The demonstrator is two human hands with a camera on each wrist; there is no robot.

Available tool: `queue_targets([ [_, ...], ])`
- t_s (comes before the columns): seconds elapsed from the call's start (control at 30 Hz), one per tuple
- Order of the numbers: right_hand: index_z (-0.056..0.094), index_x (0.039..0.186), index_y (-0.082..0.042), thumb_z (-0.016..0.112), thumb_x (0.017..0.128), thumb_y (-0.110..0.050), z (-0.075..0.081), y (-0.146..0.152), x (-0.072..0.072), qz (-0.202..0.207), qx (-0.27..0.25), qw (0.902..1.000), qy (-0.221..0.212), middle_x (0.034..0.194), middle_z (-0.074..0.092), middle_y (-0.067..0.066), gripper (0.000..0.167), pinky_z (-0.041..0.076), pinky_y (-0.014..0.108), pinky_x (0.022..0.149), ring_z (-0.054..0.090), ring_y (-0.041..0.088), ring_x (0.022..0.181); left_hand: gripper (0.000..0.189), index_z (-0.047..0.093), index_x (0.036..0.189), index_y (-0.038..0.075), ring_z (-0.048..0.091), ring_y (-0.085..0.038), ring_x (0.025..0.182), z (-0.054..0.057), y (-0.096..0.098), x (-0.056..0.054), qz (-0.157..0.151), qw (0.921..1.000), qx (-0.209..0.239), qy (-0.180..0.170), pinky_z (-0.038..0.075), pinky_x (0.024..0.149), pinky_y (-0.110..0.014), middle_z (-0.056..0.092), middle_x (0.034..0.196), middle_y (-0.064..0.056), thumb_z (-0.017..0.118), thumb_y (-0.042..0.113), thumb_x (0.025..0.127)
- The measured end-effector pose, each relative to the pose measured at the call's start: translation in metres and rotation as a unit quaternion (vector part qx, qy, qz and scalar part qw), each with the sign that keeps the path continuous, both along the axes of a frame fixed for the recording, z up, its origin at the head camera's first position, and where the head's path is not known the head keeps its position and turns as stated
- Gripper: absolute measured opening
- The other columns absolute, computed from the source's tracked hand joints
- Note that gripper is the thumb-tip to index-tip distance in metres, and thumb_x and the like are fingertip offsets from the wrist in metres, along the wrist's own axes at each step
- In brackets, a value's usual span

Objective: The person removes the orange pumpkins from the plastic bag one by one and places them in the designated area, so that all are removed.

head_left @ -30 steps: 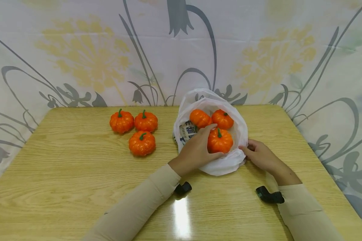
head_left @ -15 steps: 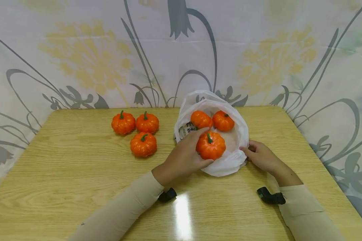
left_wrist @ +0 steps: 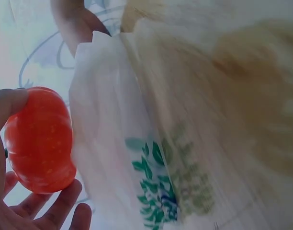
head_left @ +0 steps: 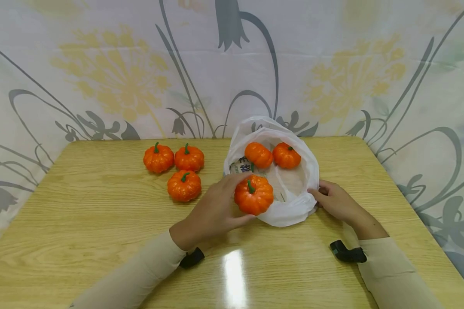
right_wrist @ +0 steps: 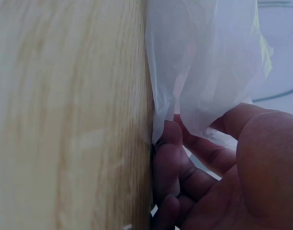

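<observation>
My left hand (head_left: 212, 210) grips an orange toy pumpkin (head_left: 254, 195) with a green stem, above the left front rim of a white plastic bag (head_left: 286, 214). In the left wrist view, thumb and fingers wrap the pumpkin (left_wrist: 39, 141) beside the bag (left_wrist: 103, 105), whose side bears a green leaf print. My right hand (head_left: 338, 204) pinches the bag's right edge; close up in the right wrist view, the thumb and fingers hold the thin plastic (right_wrist: 199, 62). Inside the open bag lie one pumpkin (head_left: 258, 155) and another pumpkin (head_left: 286, 155), towards the back.
Left of the bag stand three more pumpkins: a back left one (head_left: 158, 158), a back right one (head_left: 189, 159) and a front one (head_left: 184, 186). All rest on the wooden table (head_left: 100, 223). A flower-patterned cloth (head_left: 201, 77) hangs behind the table's far edge.
My left hand has lifted the pumpkin from inside the bag and carried it left and towards me, to the bag's near left rim. The right hand stays at the bag's edge.
</observation>
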State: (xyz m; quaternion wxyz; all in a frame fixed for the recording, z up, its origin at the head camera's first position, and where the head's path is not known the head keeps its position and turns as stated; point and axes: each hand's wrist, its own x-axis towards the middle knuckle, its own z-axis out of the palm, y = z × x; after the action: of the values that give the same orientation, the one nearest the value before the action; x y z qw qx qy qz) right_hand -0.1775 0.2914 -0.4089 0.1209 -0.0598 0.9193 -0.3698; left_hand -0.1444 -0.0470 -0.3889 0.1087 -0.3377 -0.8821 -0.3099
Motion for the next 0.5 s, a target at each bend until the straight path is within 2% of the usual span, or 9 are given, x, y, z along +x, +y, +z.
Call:
queue_targets([
  [0.2,0.059,0.122,0.0,0.051,0.105,-0.033,0.0,0.001,0.001,0.0,-0.002,1.0,0.002,0.085,0.063,0.001,0.038,0.047,0.02,0.066,0.055,0.01,0.076,0.091,0.037,0.151,0.016,0.052,-0.02,0.133,-0.001,-0.019,0.004,0.003,0.9999,0.006,0.013,0.046,0.108,-0.045,0.049,0.147,-0.001,0.086,0.037,0.077],
  [0.33,0.059,0.121,0.001,0.051,0.105,-0.032,0.001,0.0,0.001,-0.002,-0.006,1.0,0.0,0.084,0.063,0.001,0.038,0.047,0.02,0.066,0.055,0.009,0.076,0.094,0.035,0.151,0.014,0.052,-0.022,0.133,-0.001,-0.035,0.007,0.001,0.9994,0.008,0.034,0.045,0.108,-0.047,0.049,0.148,-0.004,0.087,0.036,0.076],
  [0.5,0.059,0.12,0.001,0.051,0.105,-0.033,0.002,-0.001,0.002,-0.005,-0.005,1.0,-0.003,0.082,0.062,0.001,0.038,0.046,0.021,0.064,0.053,0.01,0.073,0.095,0.035,0.15,0.01,0.053,-0.027,0.131,0.004,-0.051,0.01,0.011,0.9979,0.019,0.061,0.044,0.108,-0.05,0.051,0.146,-0.008,0.088,0.033,0.074],
])
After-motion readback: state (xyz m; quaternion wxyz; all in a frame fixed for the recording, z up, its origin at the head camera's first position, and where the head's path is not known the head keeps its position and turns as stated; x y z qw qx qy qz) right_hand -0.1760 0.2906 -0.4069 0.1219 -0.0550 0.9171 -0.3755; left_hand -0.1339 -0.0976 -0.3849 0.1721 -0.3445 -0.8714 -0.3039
